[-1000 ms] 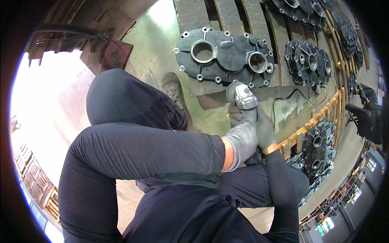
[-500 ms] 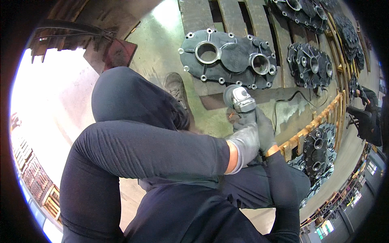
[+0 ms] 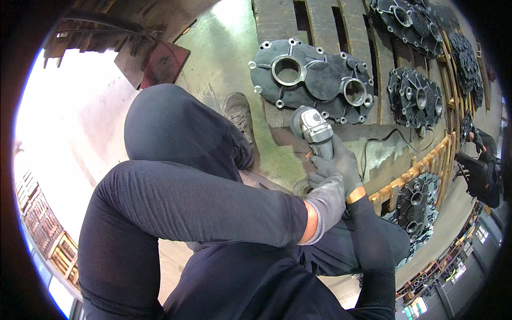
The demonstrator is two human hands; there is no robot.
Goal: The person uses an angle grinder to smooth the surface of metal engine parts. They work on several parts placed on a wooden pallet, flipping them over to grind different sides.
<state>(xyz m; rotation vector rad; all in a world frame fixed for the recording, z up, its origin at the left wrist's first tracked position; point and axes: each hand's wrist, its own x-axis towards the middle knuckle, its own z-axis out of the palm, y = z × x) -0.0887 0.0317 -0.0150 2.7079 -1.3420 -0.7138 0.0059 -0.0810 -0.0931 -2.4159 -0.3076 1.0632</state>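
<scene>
Just right of the frame's centre, the grey-gloved left hand (image 3: 326, 200) lies against the right hand (image 3: 348, 166); I cannot tell whether its grip closes on anything, since the palm is hidden; the right hand, in a dark glove, has its grip wrapped around the grey body of an angle grinder (image 3: 316, 129); the tool slants toward the upper left, its disc (image 3: 296, 122) at the left of its head; a dark shoe (image 3: 238, 113) stands on the floor left of it; above, at upper centre, a dark metal casting (image 3: 321, 80) with two large round openings lies on a wooden pallet (image 3: 271, 20); the grinder's head overlaps its lower edge in view, though contact cannot be told; a smaller-looking casting (image 3: 415, 97) sits at upper right; at the far right edge is another person (image 3: 482, 173) in dark clothing.
</scene>
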